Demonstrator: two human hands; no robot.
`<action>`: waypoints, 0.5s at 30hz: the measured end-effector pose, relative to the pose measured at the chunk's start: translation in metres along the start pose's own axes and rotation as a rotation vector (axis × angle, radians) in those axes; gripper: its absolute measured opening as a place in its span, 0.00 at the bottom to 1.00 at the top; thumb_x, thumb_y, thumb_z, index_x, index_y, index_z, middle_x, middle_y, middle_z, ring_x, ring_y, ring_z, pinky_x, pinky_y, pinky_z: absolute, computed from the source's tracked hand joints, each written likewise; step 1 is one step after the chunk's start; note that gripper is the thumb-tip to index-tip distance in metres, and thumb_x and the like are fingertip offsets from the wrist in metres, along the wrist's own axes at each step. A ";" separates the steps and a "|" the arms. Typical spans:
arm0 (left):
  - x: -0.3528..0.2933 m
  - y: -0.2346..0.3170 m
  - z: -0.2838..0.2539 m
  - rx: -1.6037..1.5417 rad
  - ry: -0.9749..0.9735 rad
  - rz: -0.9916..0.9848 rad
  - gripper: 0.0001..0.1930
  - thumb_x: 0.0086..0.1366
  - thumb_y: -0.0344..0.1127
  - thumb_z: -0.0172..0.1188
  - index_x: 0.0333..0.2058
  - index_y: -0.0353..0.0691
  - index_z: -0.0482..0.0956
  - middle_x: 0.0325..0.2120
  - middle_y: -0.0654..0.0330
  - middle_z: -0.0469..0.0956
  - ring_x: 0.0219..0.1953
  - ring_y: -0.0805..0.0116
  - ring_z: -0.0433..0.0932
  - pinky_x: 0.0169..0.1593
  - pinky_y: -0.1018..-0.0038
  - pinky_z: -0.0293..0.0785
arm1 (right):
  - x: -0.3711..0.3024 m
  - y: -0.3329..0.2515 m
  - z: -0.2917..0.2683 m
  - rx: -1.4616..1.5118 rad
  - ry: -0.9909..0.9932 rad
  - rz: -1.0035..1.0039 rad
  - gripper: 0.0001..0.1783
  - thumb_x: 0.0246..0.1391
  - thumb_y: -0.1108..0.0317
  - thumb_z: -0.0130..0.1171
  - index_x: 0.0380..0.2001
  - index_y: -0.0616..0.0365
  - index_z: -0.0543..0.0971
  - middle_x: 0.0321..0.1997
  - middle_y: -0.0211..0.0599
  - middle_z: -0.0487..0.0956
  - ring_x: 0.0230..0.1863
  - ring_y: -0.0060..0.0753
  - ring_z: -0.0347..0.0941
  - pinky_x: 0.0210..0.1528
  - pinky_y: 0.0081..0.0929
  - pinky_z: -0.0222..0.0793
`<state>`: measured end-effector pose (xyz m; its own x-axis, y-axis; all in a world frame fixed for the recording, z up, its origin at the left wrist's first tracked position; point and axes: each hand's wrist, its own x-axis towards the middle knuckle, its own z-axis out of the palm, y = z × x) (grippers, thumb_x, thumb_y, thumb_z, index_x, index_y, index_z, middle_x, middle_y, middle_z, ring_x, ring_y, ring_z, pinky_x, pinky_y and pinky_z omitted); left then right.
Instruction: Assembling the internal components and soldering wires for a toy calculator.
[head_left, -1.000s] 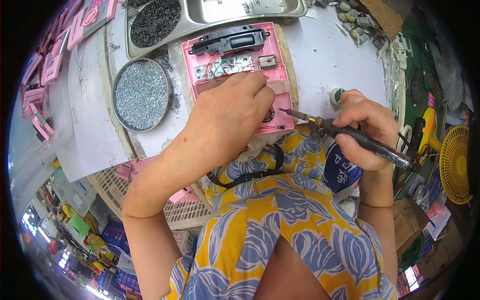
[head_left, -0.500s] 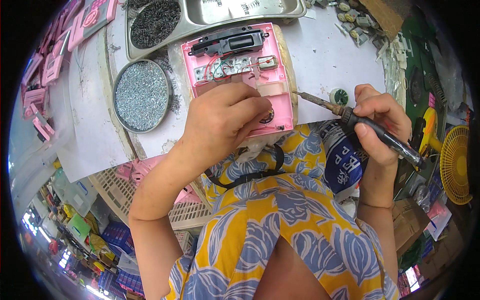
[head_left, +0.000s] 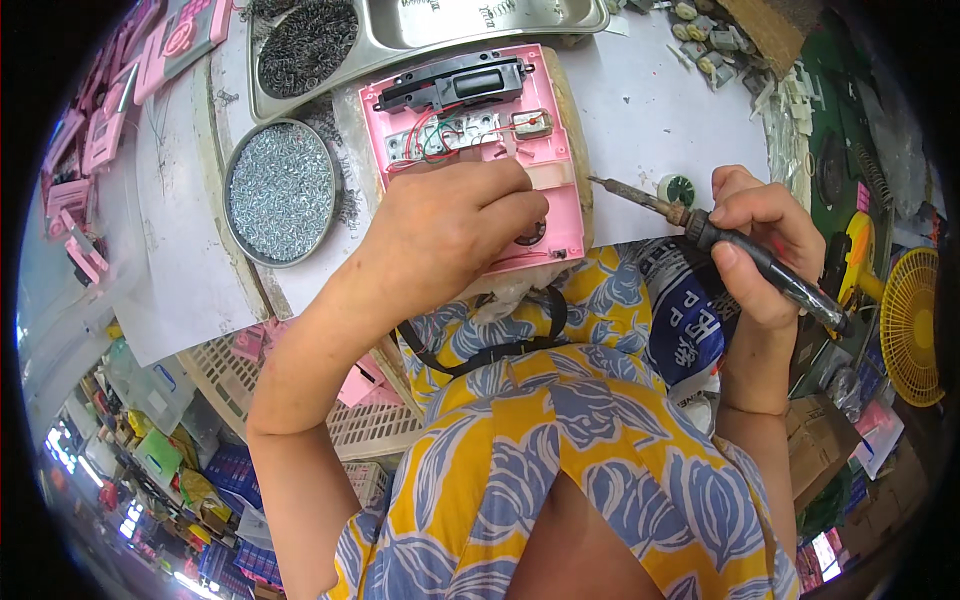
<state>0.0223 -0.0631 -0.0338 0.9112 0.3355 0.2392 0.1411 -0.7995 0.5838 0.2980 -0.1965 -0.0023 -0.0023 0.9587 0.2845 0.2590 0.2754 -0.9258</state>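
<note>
A pink plastic housing (head_left: 565, 195) lies open on the bench in front of me. Inside it sit a black plastic part (head_left: 470, 85), a metal strip with red and green wires (head_left: 475, 130) and a small motor (head_left: 532, 123). My left hand (head_left: 455, 220) reaches over the housing's lower part with its fingers curled and closed; whatever they pinch is hidden. Beside those fingertips shows a round dark part (head_left: 532, 235). My right hand (head_left: 765, 240) grips a soldering iron (head_left: 770, 270) by its black handle. The iron's tip points left, just off the housing's right edge.
Left of the housing stands a round dish of small screws (head_left: 283, 190). Behind is a metal tray (head_left: 480, 20) with springs. A solder spool (head_left: 678, 189) lies near the iron. A yellow fan (head_left: 910, 325) stands at right, pink parts (head_left: 105, 130) at far left.
My left hand has shifted slightly left, and its fingers are drawn in a little more. The soldering iron has barely moved in my right hand.
</note>
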 end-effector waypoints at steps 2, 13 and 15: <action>0.003 0.000 -0.003 0.025 -0.044 0.014 0.14 0.51 0.30 0.67 0.39 0.42 0.81 0.34 0.62 0.79 0.34 0.60 0.81 0.35 0.68 0.78 | 0.000 -0.003 0.004 0.037 -0.033 0.030 0.13 0.49 0.71 0.67 0.36 0.66 0.79 0.22 0.27 0.68 0.25 0.22 0.60 0.28 0.24 0.54; 0.010 0.001 -0.007 0.075 -0.128 0.061 0.12 0.52 0.32 0.65 0.37 0.42 0.79 0.34 0.63 0.78 0.33 0.61 0.80 0.34 0.68 0.77 | 0.001 0.001 0.019 -0.061 -0.147 0.056 0.12 0.37 0.71 0.68 0.30 0.60 0.82 0.16 0.27 0.67 0.20 0.26 0.61 0.25 0.27 0.55; 0.009 0.001 -0.006 0.089 -0.136 0.061 0.12 0.52 0.32 0.65 0.37 0.42 0.79 0.34 0.63 0.77 0.33 0.61 0.80 0.34 0.68 0.77 | 0.002 0.001 0.020 -0.072 -0.152 0.061 0.12 0.37 0.71 0.68 0.30 0.59 0.82 0.16 0.27 0.67 0.20 0.27 0.62 0.25 0.27 0.56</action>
<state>0.0285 -0.0573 -0.0263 0.9622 0.2196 0.1611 0.1125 -0.8590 0.4995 0.2791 -0.1925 -0.0078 -0.1287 0.9748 0.1824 0.3315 0.2157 -0.9185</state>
